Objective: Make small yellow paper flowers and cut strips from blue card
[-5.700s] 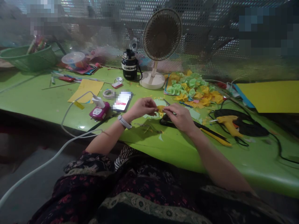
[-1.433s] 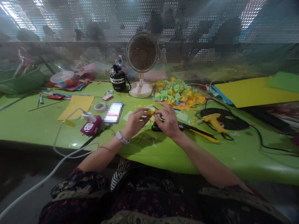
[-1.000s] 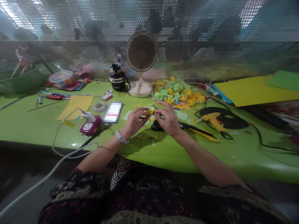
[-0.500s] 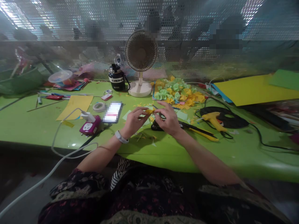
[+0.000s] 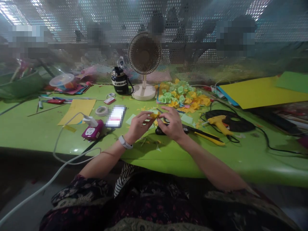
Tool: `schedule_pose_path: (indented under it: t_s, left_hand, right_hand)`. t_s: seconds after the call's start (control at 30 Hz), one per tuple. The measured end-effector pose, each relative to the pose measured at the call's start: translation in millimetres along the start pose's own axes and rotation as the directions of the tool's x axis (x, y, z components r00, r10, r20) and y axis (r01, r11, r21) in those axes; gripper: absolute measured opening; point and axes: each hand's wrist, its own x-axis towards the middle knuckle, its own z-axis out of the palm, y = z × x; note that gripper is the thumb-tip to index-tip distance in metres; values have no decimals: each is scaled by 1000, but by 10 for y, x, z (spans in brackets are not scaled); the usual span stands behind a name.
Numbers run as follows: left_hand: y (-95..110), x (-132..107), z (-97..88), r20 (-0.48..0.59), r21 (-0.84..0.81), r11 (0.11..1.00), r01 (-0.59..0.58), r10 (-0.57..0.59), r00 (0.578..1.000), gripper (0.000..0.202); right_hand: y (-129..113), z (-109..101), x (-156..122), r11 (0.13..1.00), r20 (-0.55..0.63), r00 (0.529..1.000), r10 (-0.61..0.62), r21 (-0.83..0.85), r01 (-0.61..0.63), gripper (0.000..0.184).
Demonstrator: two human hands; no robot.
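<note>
My left hand and my right hand meet over the green table, both pinching a small yellow paper piece between their fingertips. A white watch sits on my left wrist. Yellow and green paper scraps lie on the table just under my hands. Black-handled scissors lie beneath my right hand. A pile of finished yellow and green paper flowers sits just beyond my hands.
A yellow glue gun with black cable lies to the right. A phone, a tape roll, a pink power strip and yellow paper lie left. A fan and black jug stand behind. Large yellow sheets at far right.
Both hands stay together on the yellow paper piece, the fingers shifting only slightly. Since the oldest frame my view has tilted up and pulled back from the table.
</note>
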Motion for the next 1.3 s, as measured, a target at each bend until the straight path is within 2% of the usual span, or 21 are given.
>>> schedule_pose_path:
  t_s: [0.3,0.7,1.03,1.3]
  left_hand:
    - [13,-16,27,-19,-30,1000,6,-7,1000,14]
    - [-22,-16,23,-20,-46,999,-5,5,1000,13]
    - [-30,-23,29,-20,-37,999,-7,7,1000,11]
    - [30,-21,-12,45,18,1000,15,-16,999,11]
  right_hand:
    - [-10,26,0,999,-75,997,-30,21,32,8]
    - [5,13,10,998,-19,999,-29,61,31,9]
    - [20,33,-2,997,-27,998,-65,37,66,8]
    - [15,34,-14,998,8,998,-64,-12,64,8]
